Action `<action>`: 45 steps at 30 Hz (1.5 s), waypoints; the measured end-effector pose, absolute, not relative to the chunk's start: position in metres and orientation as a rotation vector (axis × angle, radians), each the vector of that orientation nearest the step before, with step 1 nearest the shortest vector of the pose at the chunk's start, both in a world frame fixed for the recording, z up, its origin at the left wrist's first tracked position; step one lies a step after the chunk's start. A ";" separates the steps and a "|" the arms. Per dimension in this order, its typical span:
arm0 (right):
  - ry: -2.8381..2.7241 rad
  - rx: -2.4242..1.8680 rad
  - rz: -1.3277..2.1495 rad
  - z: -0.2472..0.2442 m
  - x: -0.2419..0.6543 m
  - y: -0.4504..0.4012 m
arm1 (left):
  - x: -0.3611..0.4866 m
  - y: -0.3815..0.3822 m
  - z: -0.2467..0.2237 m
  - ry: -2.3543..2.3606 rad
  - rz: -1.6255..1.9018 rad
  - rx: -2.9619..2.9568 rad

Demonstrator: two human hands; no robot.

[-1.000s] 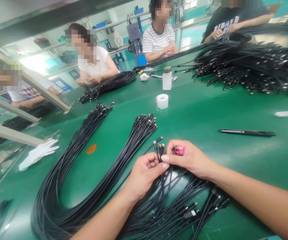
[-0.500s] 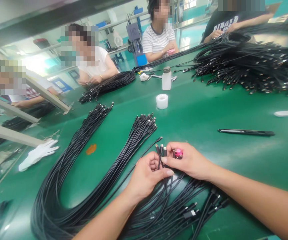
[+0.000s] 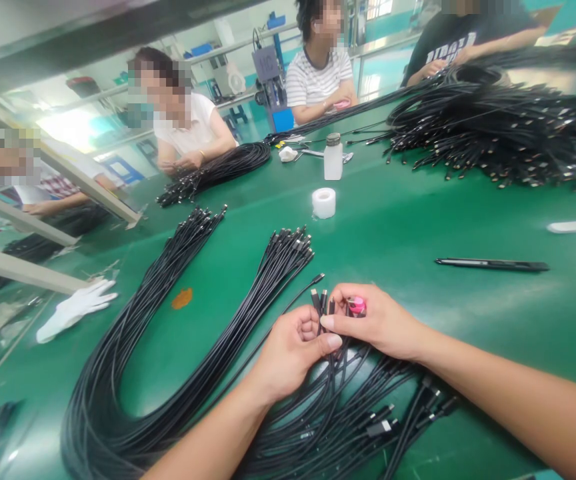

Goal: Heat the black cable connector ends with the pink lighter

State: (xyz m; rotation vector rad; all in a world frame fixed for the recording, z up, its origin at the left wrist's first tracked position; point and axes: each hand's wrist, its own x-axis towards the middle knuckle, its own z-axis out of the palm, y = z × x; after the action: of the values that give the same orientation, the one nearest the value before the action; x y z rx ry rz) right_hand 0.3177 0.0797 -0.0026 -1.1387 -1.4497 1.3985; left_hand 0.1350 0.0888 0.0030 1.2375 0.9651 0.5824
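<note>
Several black USB cables (image 3: 317,301) stand with their plugs up between my two hands. My left hand (image 3: 291,347) is closed around them, thumb pointing right. My right hand (image 3: 368,317) pinches the same cables just below the plugs, its thumb meeting the left fingers. A small pink object (image 3: 357,305) shows in my right hand; its kind is hard to make out. One single cable (image 3: 303,293) lies just left of my hands. Beneath them spreads a heap of loose cable ends (image 3: 363,407). A thick U-shaped bundle of cables (image 3: 95,373) rests to the left.
On the green table (image 3: 393,227) lie a white tape roll (image 3: 324,203), a bottle (image 3: 333,160), a black pen-like tool (image 3: 492,265), a white strip (image 3: 571,227) and a white glove (image 3: 78,308). A big cable pile (image 3: 508,127) sits back right. Several people work across the table.
The plugs between my hands have shifted: a silver plug tip that faced me beside my right fingers now shows as a thin dark one. Both hands stay nearly in place.
</note>
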 end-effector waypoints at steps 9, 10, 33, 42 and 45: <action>-1.465 -1.079 1.389 -0.001 0.319 0.079 | 0.137 0.088 0.003 0.934 0.565 1.209; -1.466 -1.076 1.389 -0.001 0.319 0.079 | 0.137 0.088 0.003 0.932 0.567 1.205; -1.501 -1.189 1.360 -0.001 0.318 0.080 | 0.136 0.087 0.003 0.917 0.555 1.226; -1.331 -1.180 1.442 -0.003 0.316 0.080 | 0.140 0.087 0.009 0.891 0.580 1.241; -1.208 -1.230 1.496 -0.006 0.316 0.079 | 0.139 0.087 0.008 0.890 0.570 1.235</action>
State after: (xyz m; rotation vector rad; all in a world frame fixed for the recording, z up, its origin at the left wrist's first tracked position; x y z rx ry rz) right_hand 0.3158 0.0794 -0.0060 -1.2298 -1.2082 1.4962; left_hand 0.1390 0.0870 0.0085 1.2351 0.8903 0.5699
